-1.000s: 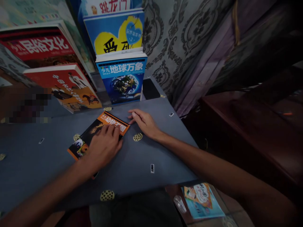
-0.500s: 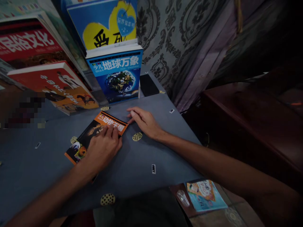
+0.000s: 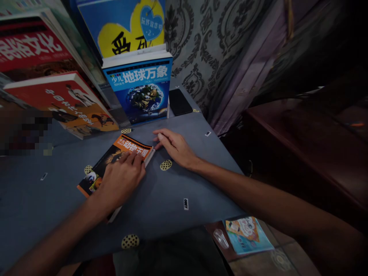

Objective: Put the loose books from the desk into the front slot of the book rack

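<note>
A closed book with an orange and black cover (image 3: 99, 168) lies slantwise on the table, showing a lion and other animals. Flat on its cover rests my left hand (image 3: 122, 180), fingers stretched toward the title and hiding much of the picture. The white page edges show along the book's right side. My right hand (image 3: 176, 149) is just off the book's upper right corner, low over the table. Its fingers are loosely extended and hold nothing; whether a fingertip touches the corner, I cannot tell.
On the grey-blue table (image 3: 161, 195) stand a blue book with a globe (image 3: 145, 97), an orange book (image 3: 77, 103) and a red book (image 3: 31, 46). A yellow-and-blue book (image 3: 123, 27) stands behind. A black phone (image 3: 179, 102) lies near the right edge. Below is a light-blue booklet (image 3: 250, 237).
The book's cover has moved slightly left with my left hand, and more of the page edges now shows on its right side. My right hand is almost where it was.
</note>
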A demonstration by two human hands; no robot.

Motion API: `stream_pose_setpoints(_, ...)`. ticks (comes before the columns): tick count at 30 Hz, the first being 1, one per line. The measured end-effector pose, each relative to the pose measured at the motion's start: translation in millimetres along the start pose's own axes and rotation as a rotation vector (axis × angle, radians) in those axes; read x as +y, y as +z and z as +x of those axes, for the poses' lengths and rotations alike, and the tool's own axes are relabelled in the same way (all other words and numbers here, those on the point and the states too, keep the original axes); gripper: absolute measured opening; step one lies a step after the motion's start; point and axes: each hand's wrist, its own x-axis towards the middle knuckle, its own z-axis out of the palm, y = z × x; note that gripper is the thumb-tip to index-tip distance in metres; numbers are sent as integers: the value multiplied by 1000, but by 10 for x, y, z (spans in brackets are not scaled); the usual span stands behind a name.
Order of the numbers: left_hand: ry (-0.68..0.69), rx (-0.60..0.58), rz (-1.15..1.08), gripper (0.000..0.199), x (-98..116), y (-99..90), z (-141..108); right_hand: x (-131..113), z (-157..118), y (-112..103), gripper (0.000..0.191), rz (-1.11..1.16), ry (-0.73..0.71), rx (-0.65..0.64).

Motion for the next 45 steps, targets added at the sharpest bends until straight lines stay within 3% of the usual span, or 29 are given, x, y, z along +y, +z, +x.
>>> stream_pose_setpoints(11,-52,-62,-27,28,46,-42,-8,-122,-58,-31,34,-37,-105,68)
stream_pose_setpoints(17,-39,-80,4,30,37,-45,-26,-121,-82,-27,33,-201,-178,-83)
stream_pose_setpoints(21,-39,-80,-22,30,-89,-49,-19,-111,-81,-32,35,-354,-214,-120)
stream_pose_setpoints(28,-67,-49,-95,30,-267,40,-34,-248,-192,64,40,-756,-460,-266)
stream_pose_setpoints(31,-96,-32,-69,32,-272,76,-48,-238,-210,120,42,-830,-473,-300)
stream_pose_setpoints(39,-151,-45,5,34,-461,163,-33,20,221,184,47,-744,-389,-368)
stream_pose_setpoints(45,-162,-108,-18,34,-547,113,-17,127,493,182,46,-568,-352,-408)
